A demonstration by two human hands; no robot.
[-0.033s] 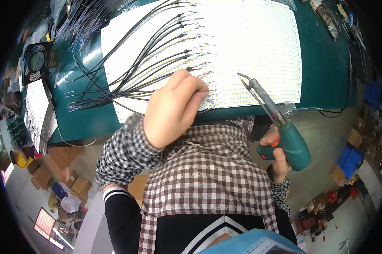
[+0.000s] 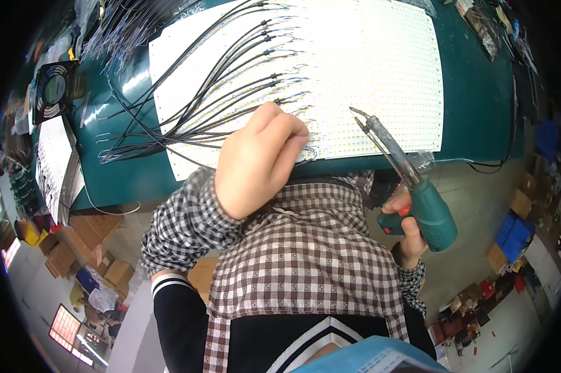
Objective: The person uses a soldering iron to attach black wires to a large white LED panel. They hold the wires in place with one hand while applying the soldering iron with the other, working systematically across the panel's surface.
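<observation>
My left hand point(image 2: 258, 165) is over the near edge of a white LED board point(image 2: 380, 93), its fingers pressed together in a pinch. Its fingertips come down at a row of wire ends, and what they pinch is hidden. Beside them a thin wire loop point(image 2: 309, 151) curls on the board. Black cables point(image 2: 212, 81) with bared ends lie across the board's left half. In my right hand point(image 2: 411, 239) is a green soldering gun point(image 2: 434, 214), fingers wrapped round its handle. Its metal tip points up and left above the board, apart from the wires.
A square black fan point(image 2: 55, 92) stands at the table's left, above a stack of white boards point(image 2: 56, 161). A bundle of loose wires point(image 2: 122, 31) lies at the far left. Tools and a plastic bag point(image 2: 479, 28) are at the far right. Cardboard boxes point(image 2: 94, 236) stand on the floor.
My left hand has shifted very slightly to the right. My right hand and the soldering gun have stayed in place.
</observation>
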